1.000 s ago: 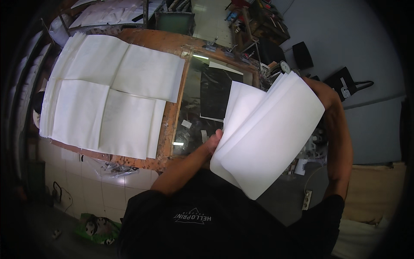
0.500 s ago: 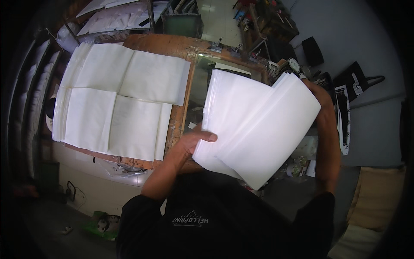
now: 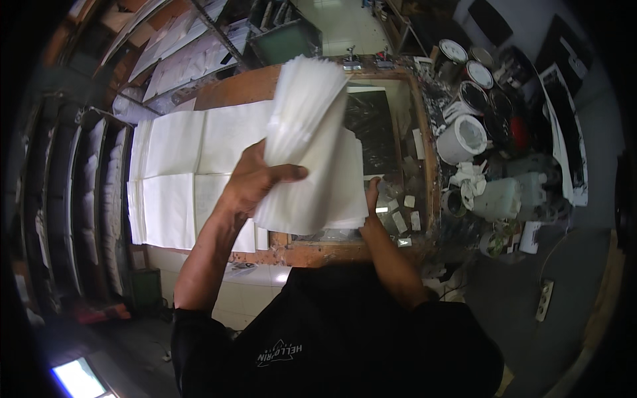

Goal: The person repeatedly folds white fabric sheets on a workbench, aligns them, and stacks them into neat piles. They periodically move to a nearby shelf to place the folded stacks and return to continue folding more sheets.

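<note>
A thick stack of white sheets (image 3: 312, 179) is raised over the table, its upper edges fanned out and bent. My left hand (image 3: 265, 176) is closed on the stack's left side, thumb across the front and fingers behind. At the lower right edge is my right hand (image 3: 373, 199), its thumb pointing up and its fingers hidden behind the sheets. More white sheets (image 3: 169, 142) lie in overlapping piles on the left of the wooden table (image 3: 232, 78). Under and right of the stack is a glass-like panel (image 3: 397, 169) with a dark sheet and small pale pieces on it.
Paint tins and a white bucket (image 3: 462, 139) crowd the right side, near a translucent jug (image 3: 507, 199). Two metal clamps (image 3: 352, 61) sit at the table's far edge. Racks (image 3: 99, 179) stand left, and a shelf with white sheets (image 3: 192, 63) is behind. A power strip (image 3: 545, 300) lies right.
The stack has shifted left and turned more upright, its top now fanned. My left hand has moved up and left with it. My right hand has come from the far right corner to the lower right edge.
</note>
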The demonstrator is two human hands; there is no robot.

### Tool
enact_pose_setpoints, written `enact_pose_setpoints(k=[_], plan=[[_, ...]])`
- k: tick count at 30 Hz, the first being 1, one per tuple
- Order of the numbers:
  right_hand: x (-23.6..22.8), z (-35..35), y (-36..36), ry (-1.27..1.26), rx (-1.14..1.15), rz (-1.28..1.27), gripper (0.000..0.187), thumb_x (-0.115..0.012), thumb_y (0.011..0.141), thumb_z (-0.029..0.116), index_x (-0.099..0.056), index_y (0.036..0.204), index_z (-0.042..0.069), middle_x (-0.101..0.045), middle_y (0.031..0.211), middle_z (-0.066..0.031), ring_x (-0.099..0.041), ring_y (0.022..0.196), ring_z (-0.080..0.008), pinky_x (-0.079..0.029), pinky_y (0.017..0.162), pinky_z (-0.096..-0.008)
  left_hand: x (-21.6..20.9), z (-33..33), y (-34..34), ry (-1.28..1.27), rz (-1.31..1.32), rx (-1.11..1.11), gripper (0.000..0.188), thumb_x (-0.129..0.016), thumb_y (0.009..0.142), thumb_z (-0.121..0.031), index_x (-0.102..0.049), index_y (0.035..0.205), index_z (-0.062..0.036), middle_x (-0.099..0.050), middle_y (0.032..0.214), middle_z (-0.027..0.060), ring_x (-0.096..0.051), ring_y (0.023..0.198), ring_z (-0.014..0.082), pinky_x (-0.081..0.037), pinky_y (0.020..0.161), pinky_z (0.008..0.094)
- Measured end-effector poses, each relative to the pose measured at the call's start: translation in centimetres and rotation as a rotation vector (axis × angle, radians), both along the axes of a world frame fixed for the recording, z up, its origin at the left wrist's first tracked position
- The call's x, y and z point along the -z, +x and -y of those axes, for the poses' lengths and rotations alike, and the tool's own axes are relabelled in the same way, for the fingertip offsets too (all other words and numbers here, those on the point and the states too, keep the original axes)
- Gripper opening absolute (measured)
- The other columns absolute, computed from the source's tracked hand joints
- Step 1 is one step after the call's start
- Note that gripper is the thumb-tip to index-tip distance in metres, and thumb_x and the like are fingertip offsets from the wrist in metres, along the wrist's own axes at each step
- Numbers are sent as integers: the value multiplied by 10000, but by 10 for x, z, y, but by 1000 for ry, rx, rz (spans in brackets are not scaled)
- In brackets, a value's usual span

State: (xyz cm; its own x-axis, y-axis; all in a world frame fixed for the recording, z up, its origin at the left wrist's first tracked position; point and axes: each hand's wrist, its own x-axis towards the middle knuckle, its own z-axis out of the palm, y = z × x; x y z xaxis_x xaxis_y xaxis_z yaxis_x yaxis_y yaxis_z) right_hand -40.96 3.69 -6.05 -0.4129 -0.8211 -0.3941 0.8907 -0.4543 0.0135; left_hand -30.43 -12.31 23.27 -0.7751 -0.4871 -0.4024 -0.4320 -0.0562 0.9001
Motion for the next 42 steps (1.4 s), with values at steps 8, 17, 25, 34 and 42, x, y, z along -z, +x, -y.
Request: enact_pose_setpoints(k=[8, 17, 25, 34, 42], plan=[[-44, -37, -72, 858, -129, -1179, 322, -698, 947, 146, -651, 1178, -73, -738, 1015, -122, -682, 942, -184, -545, 870, -347, 94, 33, 35, -541, 5, -167, 477, -785, 793, -105, -602, 1195, 74, -718, 1033, 191, -697, 929, 283, -551, 879, 409], [-60, -85, -36, 1003, 315, -1520, 340, -638, 969, 203, -655, 1199, -47, -715, 1092, -194, -688, 1036, -258, -511, 927, -370, 250, -45, 81, -317, -223, -489, 905, -876, 787, -202, -339, 1451, 98, -456, 1438, 271, -465, 1321, 345, -348, 1138, 417], [-79, -77, -92, 1358, -105, -1628, 249, -774, 848, 148, -743, 994, -51, -759, 914, -183, -728, 800, -250, -563, 733, -387, 263, 2, 59, -154, -349, -504, 468, -793, 811, -109, -604, 1194, 83, -712, 1005, 166, -697, 837, 215, -572, 752, 330], [-4, -76, -101, 1694, -56, -2011, 741, -864, 781, 290, -540, 1361, -39, -628, 1268, -267, -638, 1125, -394, -506, 985, -448, 274, -14, 81, -30, -12, -388, 575, -794, 824, -167, -567, 1308, 44, -697, 1120, 163, -684, 974, 254, -561, 862, 374], [13, 28, 75, 952, -379, -2384, 851, -670, 905, 539, -357, 1574, 115, -331, 1628, -166, -206, 1546, -339, -109, 1236, -603, 261, -22, 82, -52, 102, -335, 898, -801, 742, -89, -365, 1522, 0, -578, 1350, 170, -588, 1192, 271, -498, 1016, 375]])
